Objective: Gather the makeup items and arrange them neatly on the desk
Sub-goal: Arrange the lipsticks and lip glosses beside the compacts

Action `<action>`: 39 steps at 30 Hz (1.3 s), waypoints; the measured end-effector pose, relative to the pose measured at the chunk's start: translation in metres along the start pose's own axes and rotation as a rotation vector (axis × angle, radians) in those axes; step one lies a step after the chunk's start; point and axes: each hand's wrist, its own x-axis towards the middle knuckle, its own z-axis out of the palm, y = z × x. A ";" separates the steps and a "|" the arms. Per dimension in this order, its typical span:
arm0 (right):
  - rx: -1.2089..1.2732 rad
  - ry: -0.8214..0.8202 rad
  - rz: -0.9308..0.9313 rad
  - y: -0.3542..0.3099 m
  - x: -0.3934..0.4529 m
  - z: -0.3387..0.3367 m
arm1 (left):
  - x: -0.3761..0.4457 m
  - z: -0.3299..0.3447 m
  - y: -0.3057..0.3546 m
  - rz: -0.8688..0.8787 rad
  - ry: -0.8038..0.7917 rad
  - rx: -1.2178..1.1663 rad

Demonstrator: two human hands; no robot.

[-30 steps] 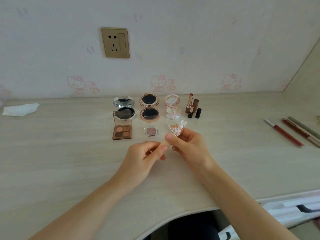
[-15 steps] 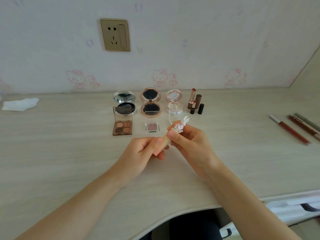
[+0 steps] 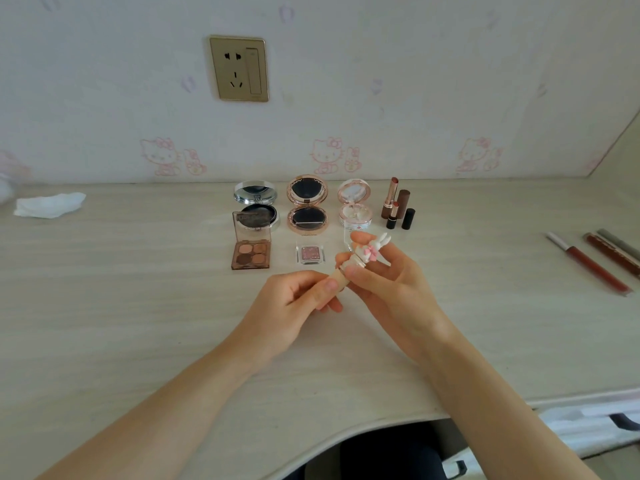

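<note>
Both hands hold one small beige tube with a white rabbit cap (image 3: pixel 367 253) above the desk (image 3: pixel 138 323). My left hand (image 3: pixel 291 315) grips its lower beige end. My right hand (image 3: pixel 388 289) pinches the rabbit cap end. Behind them stand three open round compacts: silver (image 3: pixel 255 206), rose-gold (image 3: pixel 307 204) and pink (image 3: pixel 354 202). A brown four-pan eyeshadow palette (image 3: pixel 251 249) and a small pink single eyeshadow (image 3: pixel 311 254) lie in front of them. Lipsticks (image 3: pixel 396 204) stand to the right of the compacts.
Three long lip pencils or glosses (image 3: pixel 595 263) lie at the right of the desk. A crumpled white tissue (image 3: pixel 50 204) sits far left. A wall socket (image 3: pixel 239 69) is above. The desk's curved front edge (image 3: pixel 346 431) runs near my body.
Both hands lifted the rabbit-capped tube slightly up and to the right. The rabbit cap now sits further out from the fingers of my right hand.
</note>
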 end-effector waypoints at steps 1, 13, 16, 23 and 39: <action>0.009 -0.015 0.005 -0.001 0.000 0.000 | 0.000 0.000 0.000 -0.002 0.010 -0.003; -0.109 0.066 0.021 0.000 0.001 0.002 | -0.001 0.002 0.001 0.016 0.069 0.057; -0.148 0.087 0.021 0.002 0.002 0.006 | -0.002 0.003 0.000 0.019 0.066 0.055; -0.059 0.060 0.033 0.001 0.000 -0.001 | -0.002 0.003 -0.002 0.030 0.058 -0.003; -0.105 -0.013 0.057 0.000 0.004 0.002 | -0.001 0.006 -0.004 0.016 -0.030 -0.075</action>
